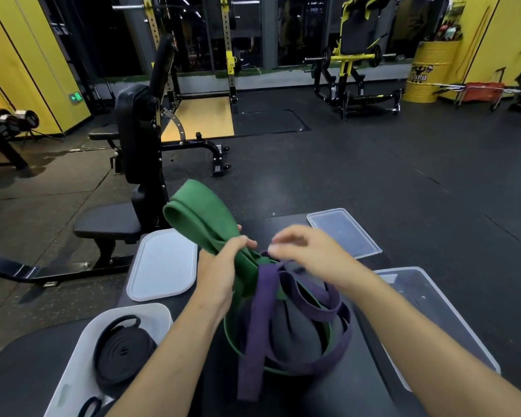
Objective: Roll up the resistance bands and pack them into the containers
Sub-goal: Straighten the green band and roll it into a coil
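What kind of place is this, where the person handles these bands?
Most likely a gym: a squat rack stands behind, an adjustable bench is at the left, and dumbbells lie on a stand at the far left. The green band in the left hand fits this too.

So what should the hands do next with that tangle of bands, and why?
Probably the right hand should pull the flat purple rubber band off the wide green rubber band. The left hand grips the green one folded, but its lower loop is wound up with the purple band and a grey band, so it likely cannot be rolled yet.
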